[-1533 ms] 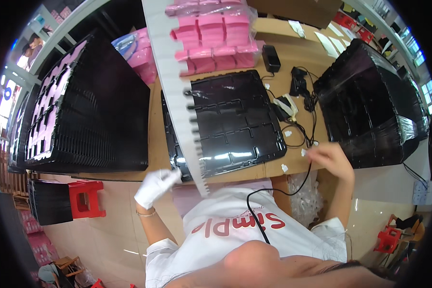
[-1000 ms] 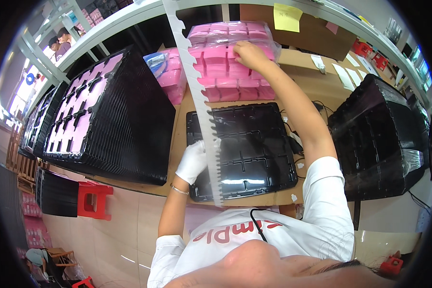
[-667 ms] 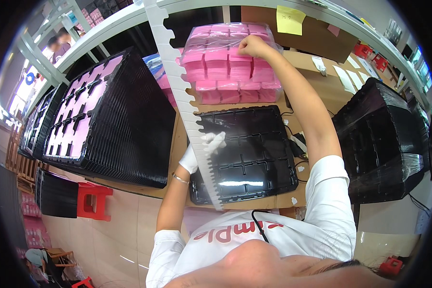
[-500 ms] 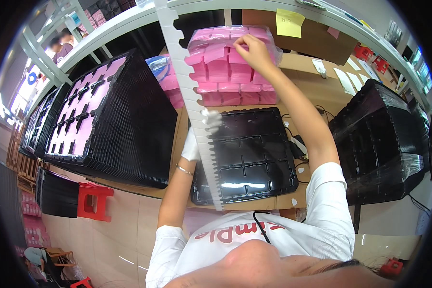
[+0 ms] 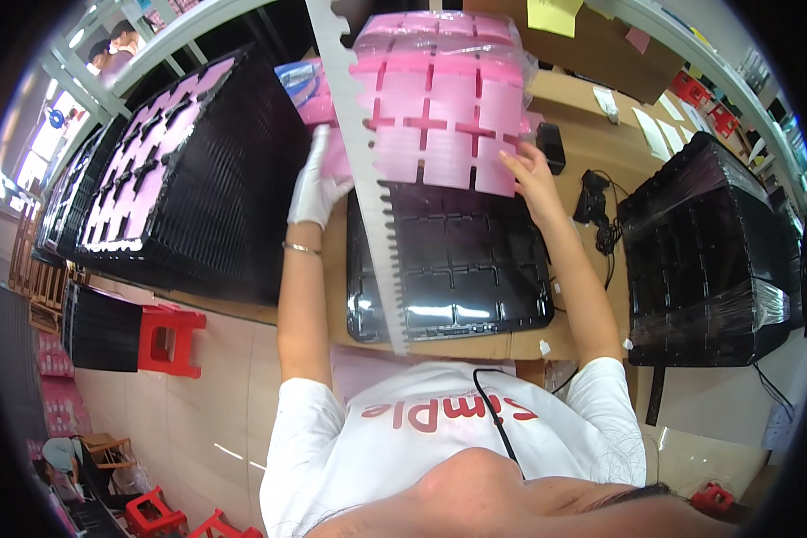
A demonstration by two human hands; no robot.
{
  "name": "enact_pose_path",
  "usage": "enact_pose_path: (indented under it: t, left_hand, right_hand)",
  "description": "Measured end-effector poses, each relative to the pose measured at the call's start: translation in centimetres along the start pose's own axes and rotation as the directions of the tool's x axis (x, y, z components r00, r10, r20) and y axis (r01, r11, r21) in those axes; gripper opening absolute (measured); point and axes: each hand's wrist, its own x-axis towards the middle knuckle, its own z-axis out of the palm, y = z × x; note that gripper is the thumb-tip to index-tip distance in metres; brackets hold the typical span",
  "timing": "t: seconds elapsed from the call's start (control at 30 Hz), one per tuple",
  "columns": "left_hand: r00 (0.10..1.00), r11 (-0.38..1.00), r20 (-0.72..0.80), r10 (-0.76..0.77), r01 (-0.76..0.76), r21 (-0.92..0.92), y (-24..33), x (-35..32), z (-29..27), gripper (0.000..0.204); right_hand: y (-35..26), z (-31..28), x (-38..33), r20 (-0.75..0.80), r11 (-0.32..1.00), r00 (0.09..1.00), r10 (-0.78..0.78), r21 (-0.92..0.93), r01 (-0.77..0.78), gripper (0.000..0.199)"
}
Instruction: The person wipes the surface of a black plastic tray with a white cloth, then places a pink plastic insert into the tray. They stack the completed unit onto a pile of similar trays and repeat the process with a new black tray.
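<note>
I have a pink sheet (image 5: 448, 121) of joined square pockets between my two hands, lifted above the far edge of the desk (image 5: 592, 170), over the back end of the black tray (image 5: 453, 269) that lies flat in front of me. My right hand (image 5: 533, 170), bare, has its fingers open against the sheet's near right corner; my left hand (image 5: 318, 184), in a white glove, is at the left side, partly hidden behind the white toothed strip (image 5: 368, 170) that crosses my view, so I cannot tell whether it pinches the sheet or only steadies it. The sheet looks thin, light and bendy, likely to sag or buckle if held at one corner, so I judge it best taken at two opposite edges. A stack of black trays (image 5: 188, 179) stands at the left edge, another wrapped stack (image 5: 699, 251) at the right
</note>
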Motion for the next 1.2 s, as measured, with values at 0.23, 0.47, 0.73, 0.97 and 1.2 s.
enact_pose_path:
  t: [0.23,0.47,0.73,0.97,1.2]
  left_hand:
    - [0.995,0.847,-0.067,-0.067,0.092,0.524,-2.7,-5.2,-2.4,0.028]
    - [0.97,0.581,-0.215,-0.112,0.239,0.778,-5.8,-16.0,-2.0,0.05]
    - [0.963,0.356,-0.269,0.024,0.243,0.902,-7.1,-19.8,-1.9,0.055]
    - [0.961,0.249,-0.275,-0.01,0.269,0.93,-7.0,-19.8,-2.4,0.053]
    - [0.97,-0.244,-0.051,0.236,0.11,0.964,-5.1,-19.3,-0.8,0.063]
  right_hand:
    - [3.9,-4.6,-3.7,0.161,0.995,0.987,0.026,0.086,-0.041,0.025]
    - [9.1,-8.7,-11.8,0.048,0.993,0.999,0.003,-0.118,0.002,0.03]
    - [9.8,-8.0,-16.0,-0.097,0.909,0.987,-0.131,-0.41,0.081,0.04]
    - [10.1,-8.6,-15.4,-0.064,0.887,0.994,-0.09,-0.46,0.051,0.04]
    - [6.3,-8.3,-16.0,0.077,0.322,0.951,-0.3,-0.93,0.177,0.033]
